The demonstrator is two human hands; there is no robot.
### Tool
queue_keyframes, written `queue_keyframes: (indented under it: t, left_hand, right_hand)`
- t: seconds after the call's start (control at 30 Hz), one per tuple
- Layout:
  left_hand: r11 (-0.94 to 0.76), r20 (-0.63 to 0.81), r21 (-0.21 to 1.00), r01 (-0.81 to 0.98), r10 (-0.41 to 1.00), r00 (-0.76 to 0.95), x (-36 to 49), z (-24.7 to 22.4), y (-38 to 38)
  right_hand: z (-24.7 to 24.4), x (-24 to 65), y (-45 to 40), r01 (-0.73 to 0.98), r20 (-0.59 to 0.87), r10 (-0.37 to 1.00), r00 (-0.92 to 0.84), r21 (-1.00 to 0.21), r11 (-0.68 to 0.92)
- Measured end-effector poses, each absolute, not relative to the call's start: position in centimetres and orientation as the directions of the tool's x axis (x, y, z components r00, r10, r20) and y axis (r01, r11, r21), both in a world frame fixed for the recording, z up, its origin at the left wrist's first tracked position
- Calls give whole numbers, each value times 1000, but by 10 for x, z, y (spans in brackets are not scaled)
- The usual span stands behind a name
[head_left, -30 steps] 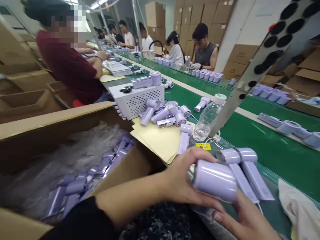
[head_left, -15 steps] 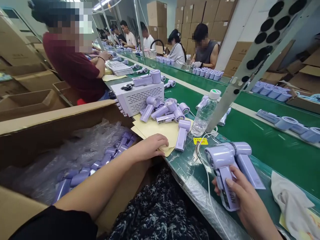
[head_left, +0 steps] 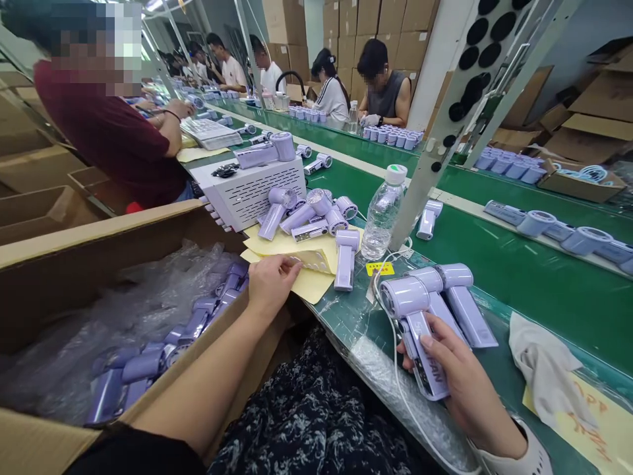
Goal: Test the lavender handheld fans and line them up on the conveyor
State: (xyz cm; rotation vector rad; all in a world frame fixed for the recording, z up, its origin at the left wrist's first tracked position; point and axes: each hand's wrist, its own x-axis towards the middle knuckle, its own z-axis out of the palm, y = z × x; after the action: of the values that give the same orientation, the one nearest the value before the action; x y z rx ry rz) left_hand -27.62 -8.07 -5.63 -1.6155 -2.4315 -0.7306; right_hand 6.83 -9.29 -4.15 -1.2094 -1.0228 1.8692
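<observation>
My right hand (head_left: 448, 353) is wrapped round the handle of a lilac handheld fan (head_left: 420, 323), its round head up and toward the left. Right behind it, two more lilac fans (head_left: 469, 310) rest on the green bench. With thumb and fingers pinched, my left hand (head_left: 274, 280) lifts the edge of a yellow paper sheet (head_left: 314, 259), curling it up; small pale round marks show on its raised side. Just right of the sheet lies a single lilac fan (head_left: 346, 259). Behind the papers is a pile of lilac fans (head_left: 316, 214).
A cardboard box (head_left: 148, 224) of fans and clear plastic stands at my left. A white slotted metal unit (head_left: 257, 188), a water bottle (head_left: 383, 211), a slanted metal post (head_left: 440, 125), a white cable (head_left: 395, 349) and a grey cloth (head_left: 544, 369) are around the bench. A co-worker (head_left: 109, 132) is at left.
My left hand has gone from lying on the yellow papers to pinching and raising a sheet's edge. My right hand still holds the fan. The view has shifted to the right.
</observation>
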Motion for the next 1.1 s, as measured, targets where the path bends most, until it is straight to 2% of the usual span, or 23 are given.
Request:
queue_keyframes:
  t: [0.1,0.3,0.37,0.47,0.57,0.67,0.8,0.87,0.93,1.03,1.1]
  left_hand:
    - [356,330,344,869,820,-467,-271,-52,-77]
    - [391,322,278,878,823,-468,-270,-39,-66]
    - [341,396,249,907,819,-416,-271,-42,-63]
    - [141,522,223,965,818,-240,-277,-55,-60]
    - [10,535,241,971,833,-141,-285,-68,-58]
    - [3,515,260,966,846,-141,-291,-71,-60]
    - [4,488,382,924,848,-205,-279,-46,-74]
    - [-59,518,468,882,827,-219,-257,-24,-87]
    - [-236,572,549,802,805,-155,-224,-3,-99]
    - [-530,593,651,543,802,72,-172,16,-107]
    - [-585,608,678,444,786,107,-146,19,-106]
  right_hand:
    - [-38,64,-92,-131,-378,872,-311,-891,-434]
    - [-32,61,-91,-130,-334,886,-321,-911,-391]
    - [-32,62,-90,-141,-312,891,-328,-917,-373]
    - [-33,62,-90,-158,-286,897,-338,-922,-354]
    - [-30,62,-92,-212,-270,895,-356,-909,-358]
    - [-23,62,-94,-292,-284,864,-416,-858,-423]
    - [-16,64,-95,-358,-297,800,-521,-775,-521]
    - [-14,65,-95,-370,-292,782,-551,-754,-543]
    - [-14,65,-95,-378,-282,779,-560,-750,-543]
    - [-14,65,-96,-366,-281,783,-555,-762,-534]
    - [-15,65,-98,-347,-292,790,-539,-777,-524]
